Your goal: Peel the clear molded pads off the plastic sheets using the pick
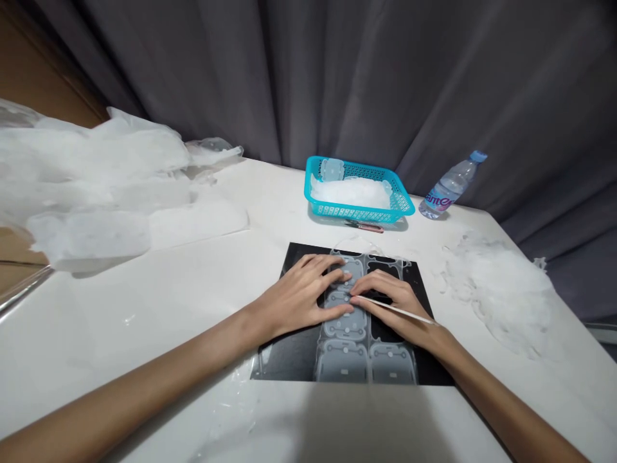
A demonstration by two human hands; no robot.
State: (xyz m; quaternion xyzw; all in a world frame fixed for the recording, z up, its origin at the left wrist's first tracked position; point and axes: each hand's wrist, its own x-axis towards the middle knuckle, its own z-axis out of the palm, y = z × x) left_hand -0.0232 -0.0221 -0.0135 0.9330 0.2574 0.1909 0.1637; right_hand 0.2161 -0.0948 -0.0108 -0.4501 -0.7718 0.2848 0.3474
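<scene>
My left hand (308, 292) lies with spread fingers on a translucent moulded sheet (343, 363), pressing its left column. Between the fingertips of my right hand (393, 302) is a thin white stick (409, 314), its tip near the middle of the sheet; what kind of tool it is I cannot tell. Rounded rectangular pieces with small holes and slots make up the sheet, and at its upper right are openings where the dark backing shows. Under it lies a black board (289, 360). Thin clear offcut strips (357, 244) curl at the sheet's far edge.
Behind the board stands a turquoise basket (359, 211) holding translucent pieces, with pink-handled snips (365, 226) in front. A water bottle (450, 188) is at the back right. A heap of clear scraps (504, 292) lies right; stacked translucent sheets (110, 186) fill the left. A grey curtain (308, 77) hangs behind.
</scene>
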